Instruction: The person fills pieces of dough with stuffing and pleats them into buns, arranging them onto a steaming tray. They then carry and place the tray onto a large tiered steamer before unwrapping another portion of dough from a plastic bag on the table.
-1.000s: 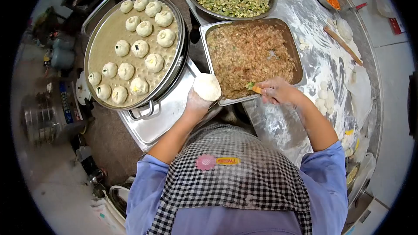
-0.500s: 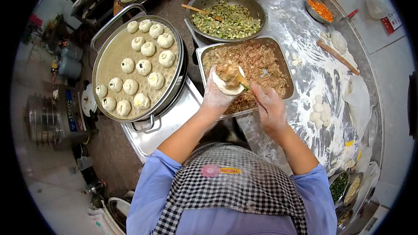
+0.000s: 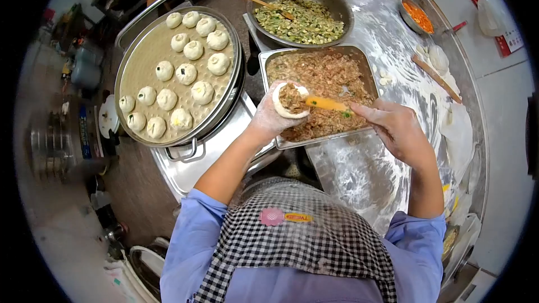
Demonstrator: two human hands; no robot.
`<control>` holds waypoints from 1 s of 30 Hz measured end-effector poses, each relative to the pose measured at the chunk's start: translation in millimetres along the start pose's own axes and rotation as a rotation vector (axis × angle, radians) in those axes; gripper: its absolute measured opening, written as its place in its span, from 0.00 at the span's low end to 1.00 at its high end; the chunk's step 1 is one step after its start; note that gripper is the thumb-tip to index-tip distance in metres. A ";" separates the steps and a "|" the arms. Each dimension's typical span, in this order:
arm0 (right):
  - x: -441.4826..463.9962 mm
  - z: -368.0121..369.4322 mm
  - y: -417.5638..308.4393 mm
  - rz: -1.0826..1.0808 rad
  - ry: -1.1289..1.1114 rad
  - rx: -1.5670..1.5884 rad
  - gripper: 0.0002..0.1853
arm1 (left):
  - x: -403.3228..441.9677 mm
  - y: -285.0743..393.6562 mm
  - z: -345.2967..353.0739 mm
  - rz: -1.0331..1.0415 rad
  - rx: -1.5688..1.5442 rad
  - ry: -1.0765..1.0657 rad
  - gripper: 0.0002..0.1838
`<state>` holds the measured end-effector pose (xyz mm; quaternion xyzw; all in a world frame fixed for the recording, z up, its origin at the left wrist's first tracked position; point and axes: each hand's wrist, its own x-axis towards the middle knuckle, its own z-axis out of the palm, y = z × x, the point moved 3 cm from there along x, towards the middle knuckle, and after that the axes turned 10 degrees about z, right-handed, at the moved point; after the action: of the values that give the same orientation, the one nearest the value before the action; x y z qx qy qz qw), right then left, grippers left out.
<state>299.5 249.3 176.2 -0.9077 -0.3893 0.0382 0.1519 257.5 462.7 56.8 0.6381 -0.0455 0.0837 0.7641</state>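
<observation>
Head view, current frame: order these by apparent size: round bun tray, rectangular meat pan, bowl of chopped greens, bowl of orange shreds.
Largest to smallest:
round bun tray
rectangular meat pan
bowl of chopped greens
bowl of orange shreds

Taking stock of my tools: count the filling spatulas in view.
2: an orange spatula in the right hand, a wooden one in the large round bowl. More may be hidden.

Mid-frame, a round white dough wrapper [image 3: 304, 113] lies cupped open around brown filling [image 3: 290, 99]. An orange spatula [image 3: 325, 103] slants rightward, its tip apparently touching the filling.
</observation>
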 end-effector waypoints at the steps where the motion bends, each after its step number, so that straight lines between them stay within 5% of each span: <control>1: 0.9 5.7 -5.1 -0.031 0.088 0.080 0.21 | -1.8 0.1 -2.5 -0.017 -0.045 -0.007 0.35; 6: 10.7 49.8 -16.7 -0.120 0.179 0.005 0.22 | -0.9 20.7 -3.8 0.060 -0.175 -0.067 0.34; 9: 19.2 48.5 -10.5 -0.045 -0.029 -0.066 0.23 | -4.5 15.9 -15.2 0.191 0.061 -0.102 0.31; 11: 21.7 37.1 -4.2 0.069 -0.218 -0.056 0.21 | -10.7 2.3 -27.8 0.090 0.052 -0.035 0.30; 18: 12.6 98.7 24.9 0.311 -0.263 -0.262 0.22 | -41.9 -22.1 -57.8 -0.068 -0.149 0.121 0.31; 25: 11.5 134.7 47.9 0.170 -0.277 0.200 0.17 | -57.8 -34.9 -59.0 -0.111 -0.170 0.116 0.33; 30: 11.3 141.1 52.0 0.323 -0.554 0.635 0.18 | -60.2 -46.7 -56.3 -0.137 -0.135 0.088 0.32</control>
<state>317.1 258.3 26.8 -0.8208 -0.2375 0.4205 0.3052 205.0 505.8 -9.2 0.5824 0.0265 0.0559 0.8105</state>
